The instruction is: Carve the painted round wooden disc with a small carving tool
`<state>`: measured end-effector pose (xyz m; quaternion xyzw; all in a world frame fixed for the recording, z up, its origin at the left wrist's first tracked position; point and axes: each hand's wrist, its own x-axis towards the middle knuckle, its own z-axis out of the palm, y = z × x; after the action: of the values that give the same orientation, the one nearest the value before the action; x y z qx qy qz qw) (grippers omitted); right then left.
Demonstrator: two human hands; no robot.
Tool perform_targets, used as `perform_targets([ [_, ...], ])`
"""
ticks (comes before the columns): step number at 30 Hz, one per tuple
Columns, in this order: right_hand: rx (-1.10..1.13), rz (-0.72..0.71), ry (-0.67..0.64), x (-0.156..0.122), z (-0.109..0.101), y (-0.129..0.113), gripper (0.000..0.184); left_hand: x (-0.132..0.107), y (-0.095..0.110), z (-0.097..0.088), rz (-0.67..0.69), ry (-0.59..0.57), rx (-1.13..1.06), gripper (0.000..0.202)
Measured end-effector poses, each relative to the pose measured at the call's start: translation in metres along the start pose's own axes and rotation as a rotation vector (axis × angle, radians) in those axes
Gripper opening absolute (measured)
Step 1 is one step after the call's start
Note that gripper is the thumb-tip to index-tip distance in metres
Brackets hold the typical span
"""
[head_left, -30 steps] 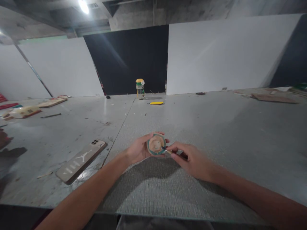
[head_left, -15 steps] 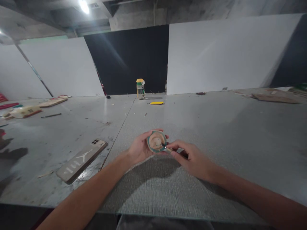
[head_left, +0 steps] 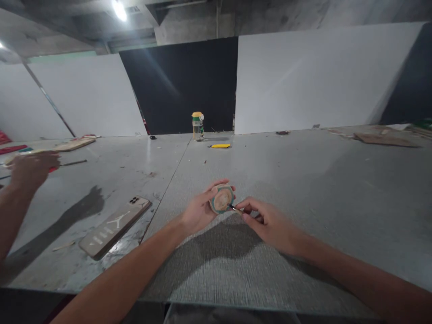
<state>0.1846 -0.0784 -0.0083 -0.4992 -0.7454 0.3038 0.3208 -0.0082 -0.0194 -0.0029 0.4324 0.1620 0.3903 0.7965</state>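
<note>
My left hand (head_left: pixel 202 206) is closed around a small round dish (head_left: pixel 222 198), which has a pinkish-tan hollow and a blue-green rim. The dish is tilted so its inside faces me. Between the thumb and fingers of my right hand (head_left: pixel 265 220) is a thin paintbrush (head_left: pixel 235 209), its dark tip touching or very near the dish's lower right rim. Both hands are held above the grey table, and their shadow falls below them. The fingers behind the dish are partly hidden.
A phone in a grey case (head_left: pixel 115 227) lies left of my forearm. Farther back are a yellow utility knife (head_left: pixel 220 146) and a drink bottle (head_left: pixel 198 127). Another person's hand (head_left: pixel 33 168) reaches in at left, near a thin stick (head_left: pixel 74 162). A brown board (head_left: pixel 384 138) lies far right.
The dish has shifted slightly right and turned in my left hand, and the paintbrush tip is now nearer the rim. Another person's arm has come in at the left over the items there.
</note>
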Motion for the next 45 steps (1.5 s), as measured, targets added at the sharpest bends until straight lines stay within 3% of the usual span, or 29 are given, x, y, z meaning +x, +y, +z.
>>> perform_targets([
  [13,0.055,0.011,0.007,-0.003,0.002,0.004,0.016,0.002,-0.002,-0.006,-0.040,-0.056,-0.074,0.030],
  [21,0.009,-0.025,0.008,-0.004,0.004,-0.001,0.016,0.002,0.006,-0.006,-0.122,0.042,-0.006,0.036],
  [31,0.002,-0.058,0.012,-0.004,0.002,-0.002,0.017,0.002,0.010,-0.012,-0.151,-0.085,0.052,0.043],
  [39,0.004,-0.062,0.021,-0.003,0.001,-0.002,0.018,0.003,0.009,-0.003,-0.010,0.006,-0.134,0.033],
  [45,0.000,-0.034,0.026,-0.003,0.001,-0.004,0.018,0.002,0.005,-0.002,0.006,0.073,0.036,0.022],
])
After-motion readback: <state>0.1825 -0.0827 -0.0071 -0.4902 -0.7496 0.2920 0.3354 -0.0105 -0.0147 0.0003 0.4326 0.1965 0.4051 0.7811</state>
